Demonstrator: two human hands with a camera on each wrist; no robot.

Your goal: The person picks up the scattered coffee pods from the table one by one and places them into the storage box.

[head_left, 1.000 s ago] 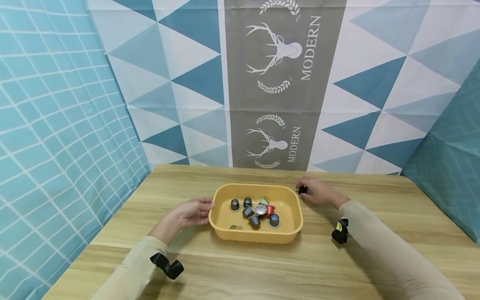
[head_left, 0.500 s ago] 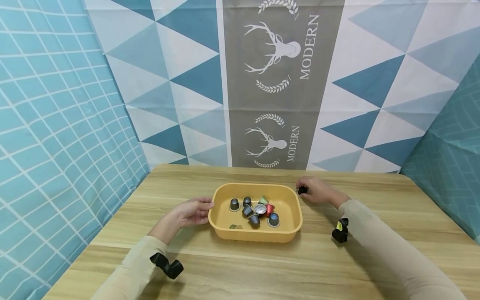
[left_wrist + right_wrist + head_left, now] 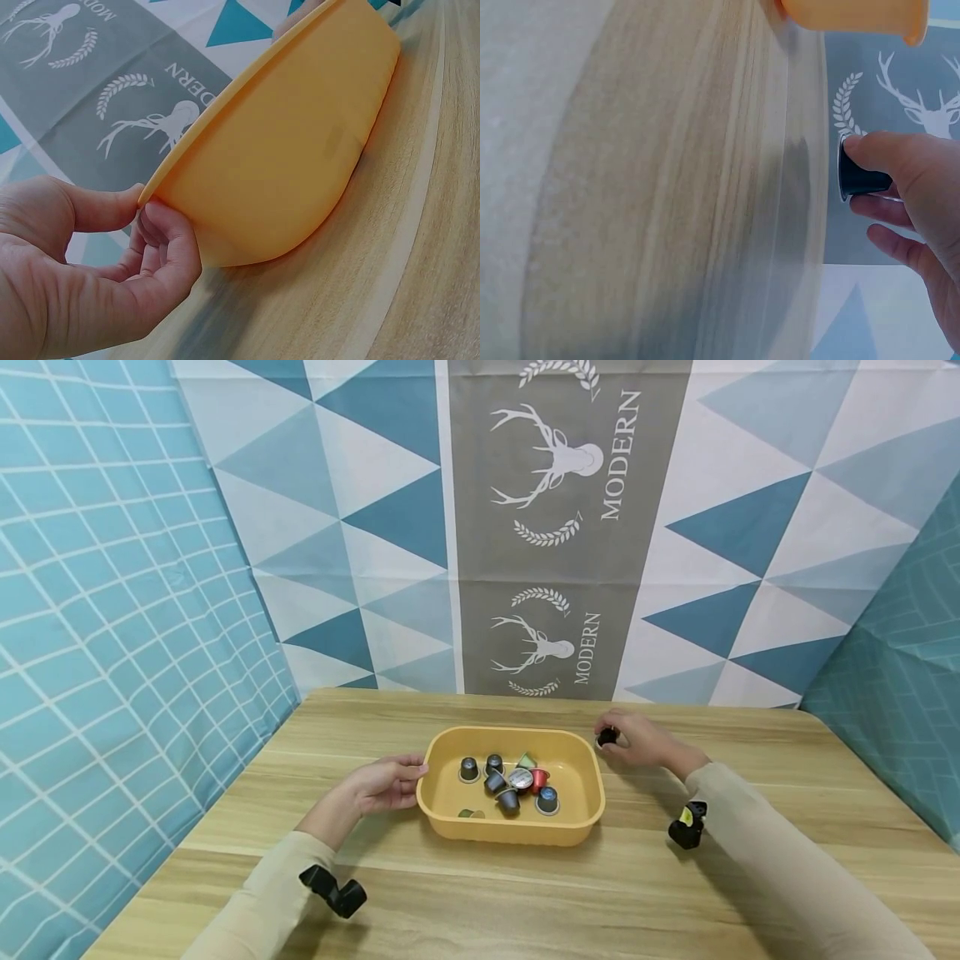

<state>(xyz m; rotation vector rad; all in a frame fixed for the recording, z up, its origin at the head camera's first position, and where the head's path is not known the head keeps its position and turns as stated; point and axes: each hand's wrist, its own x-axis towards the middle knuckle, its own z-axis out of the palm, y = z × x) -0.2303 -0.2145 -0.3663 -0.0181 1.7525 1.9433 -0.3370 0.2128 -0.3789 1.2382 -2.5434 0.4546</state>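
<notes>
A yellow rectangular tub (image 3: 510,833) stands on the wooden table in the head view. Inside it lie several coffee capsules: dark ones like this upright capsule (image 3: 469,769), a red capsule (image 3: 539,779), a green capsule (image 3: 527,762) and a blue-topped capsule (image 3: 547,800). My left hand (image 3: 386,783) pinches the tub's left rim between thumb and curled fingers, plain in the left wrist view. Just past the tub's right back corner, my right hand (image 3: 637,740) pinches a black coffee capsule (image 3: 861,171) with a silvery rim. In the right wrist view that capsule shows apart from the tabletop.
The wood-grain table (image 3: 480,902) extends on all sides of the tub. A patterned cloth (image 3: 540,552) with deer heads hangs behind the table's back edge. Blue checked cloth (image 3: 120,635) flanks the left, and teal cloth (image 3: 900,668) the right.
My right hand has shifted slightly right and up in the head view, carrying the black coffee capsule along. The left hand keeps its hold on the tub's rim.
</notes>
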